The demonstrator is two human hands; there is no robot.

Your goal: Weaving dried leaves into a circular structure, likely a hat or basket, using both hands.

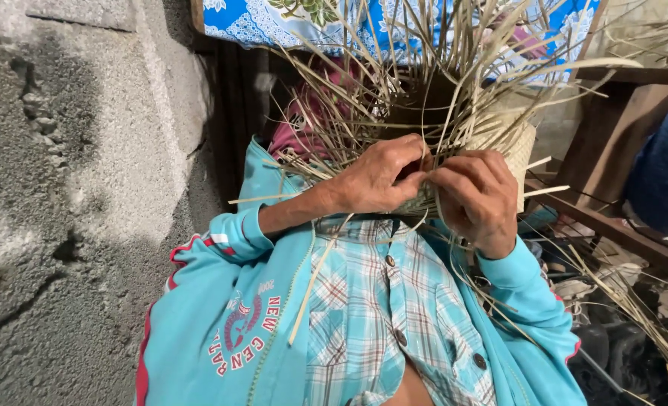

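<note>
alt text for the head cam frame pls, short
Two bare hands, left hand and right hand, grip the woven edge of a half-made straw basket held against the chest, with loose dry strips fanning upward. The person wears a turquoise jacket over a plaid shirt; a rough concrete wall is at left.

We hold a half-woven straw basket (492, 143) against our chest, our left hand (383, 177) and right hand (478, 197) both pinching its pale strips (394, 75), which fan upward toward the blue patterned cloth (274, 19).
</note>
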